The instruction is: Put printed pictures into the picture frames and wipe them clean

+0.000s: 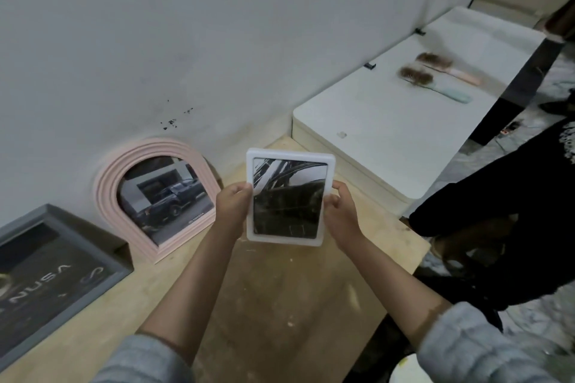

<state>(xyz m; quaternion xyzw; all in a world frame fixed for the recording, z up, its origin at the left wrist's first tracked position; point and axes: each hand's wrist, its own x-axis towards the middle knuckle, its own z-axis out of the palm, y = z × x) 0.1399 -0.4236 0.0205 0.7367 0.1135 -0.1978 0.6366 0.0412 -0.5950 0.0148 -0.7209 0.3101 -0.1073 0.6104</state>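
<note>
A white rectangular picture frame [287, 197] with a dark printed picture behind its glass is held upright above the wooden table [280, 305]. My left hand [232, 207] grips its left edge and my right hand [340, 211] grips its right edge, thumbs on the front. A pink arched frame [155, 196] with a picture of a dark pickup truck leans against the wall at the left. A grey rectangular frame [59, 270] holding a dark print with white lettering lies at the far left.
A white table [404, 121] adjoins the wooden one at the back right, with two hairbrushes [435, 79] on it. A person in dark clothing [497, 227] stands close at the right. The grey wall runs along the back.
</note>
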